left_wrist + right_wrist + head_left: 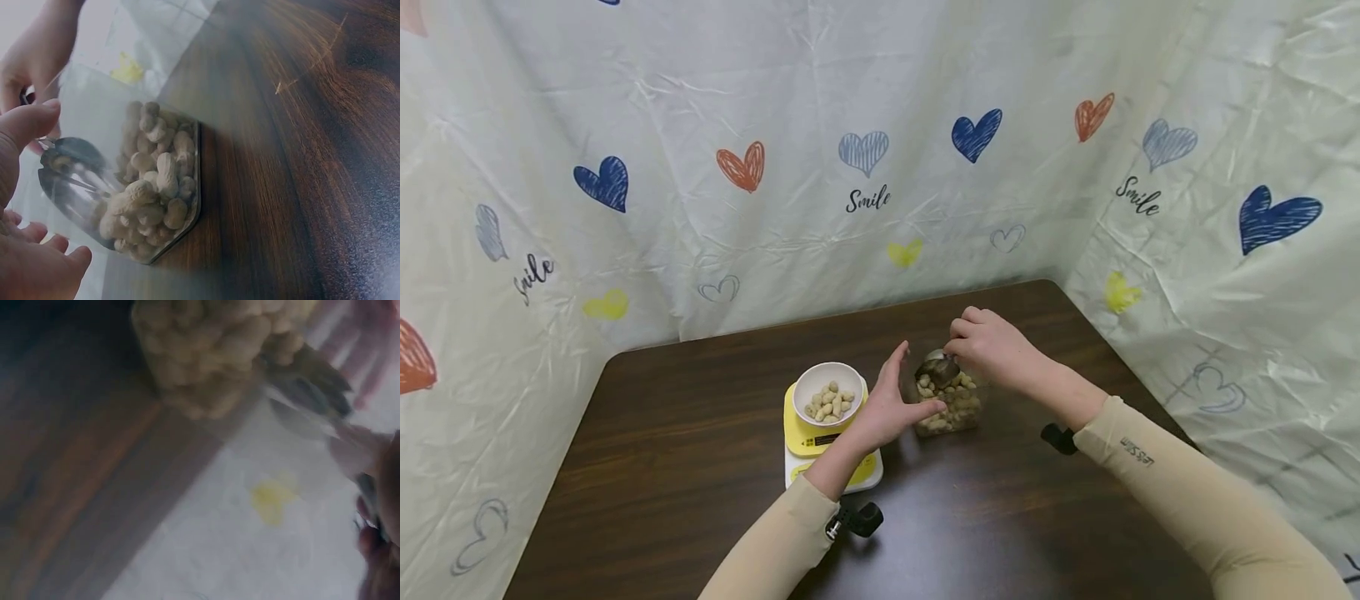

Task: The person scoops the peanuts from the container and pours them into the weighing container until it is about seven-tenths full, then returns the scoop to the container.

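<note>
A clear container [951,427] of unshelled peanuts [167,175] stands on the table, right of centre in the head view. Above it my right hand [996,346] grips the handle of a metal scoop [938,370], whose bowl dips in among the nuts. The scoop's metal bowl [75,181] shows tilted in the left wrist view. My left hand [889,410] is spread at the container's left side, thumb apart from the fingers; whether it touches the wall I cannot tell. The right wrist view is blurred.
Left of the container stands a yellow and white kitchen scale [800,440]. On it is a white bowl [799,385] holding some peanuts. The dark wooden table [685,442] ends at a curtain [805,242] printed with hearts, behind and at both sides.
</note>
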Demonstrator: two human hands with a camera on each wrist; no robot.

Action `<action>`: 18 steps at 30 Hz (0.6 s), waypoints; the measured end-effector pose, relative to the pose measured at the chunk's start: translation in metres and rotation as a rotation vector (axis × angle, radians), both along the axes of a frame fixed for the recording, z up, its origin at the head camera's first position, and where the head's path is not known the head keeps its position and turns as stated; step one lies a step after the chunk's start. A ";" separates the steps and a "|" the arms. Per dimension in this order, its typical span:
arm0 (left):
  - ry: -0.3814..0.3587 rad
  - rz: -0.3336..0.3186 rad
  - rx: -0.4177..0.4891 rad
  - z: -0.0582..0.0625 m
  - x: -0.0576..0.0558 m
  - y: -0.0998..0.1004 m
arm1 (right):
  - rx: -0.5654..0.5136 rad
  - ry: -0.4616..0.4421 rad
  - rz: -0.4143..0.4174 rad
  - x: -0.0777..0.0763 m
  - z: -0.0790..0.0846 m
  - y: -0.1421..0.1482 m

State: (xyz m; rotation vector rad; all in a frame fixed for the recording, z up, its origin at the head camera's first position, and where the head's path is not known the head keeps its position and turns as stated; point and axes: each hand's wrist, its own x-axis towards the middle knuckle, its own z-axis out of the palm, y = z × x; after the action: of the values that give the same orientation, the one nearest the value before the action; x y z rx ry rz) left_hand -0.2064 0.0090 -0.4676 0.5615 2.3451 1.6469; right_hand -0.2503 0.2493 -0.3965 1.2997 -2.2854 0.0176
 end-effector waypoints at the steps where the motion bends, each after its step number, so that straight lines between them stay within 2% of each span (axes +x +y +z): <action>1: 0.002 -0.001 0.000 0.000 0.000 -0.001 | 0.008 -0.039 -0.007 -0.001 0.000 -0.002; 8: 0.005 0.027 -0.026 0.001 0.002 0.000 | 0.053 -0.409 -0.160 -0.008 0.007 -0.003; 11: 0.008 0.031 -0.043 0.001 0.001 0.000 | 0.081 -0.505 -0.205 -0.012 0.011 -0.001; 18: -0.003 0.034 -0.034 -0.001 0.000 0.002 | 0.118 -0.663 -0.234 -0.018 0.026 0.003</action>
State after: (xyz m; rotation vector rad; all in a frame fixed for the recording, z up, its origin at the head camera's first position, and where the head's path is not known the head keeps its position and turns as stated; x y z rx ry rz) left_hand -0.2064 0.0110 -0.4689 0.5146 2.3886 1.6179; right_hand -0.2688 0.2518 -0.3703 1.1925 -3.0282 0.2739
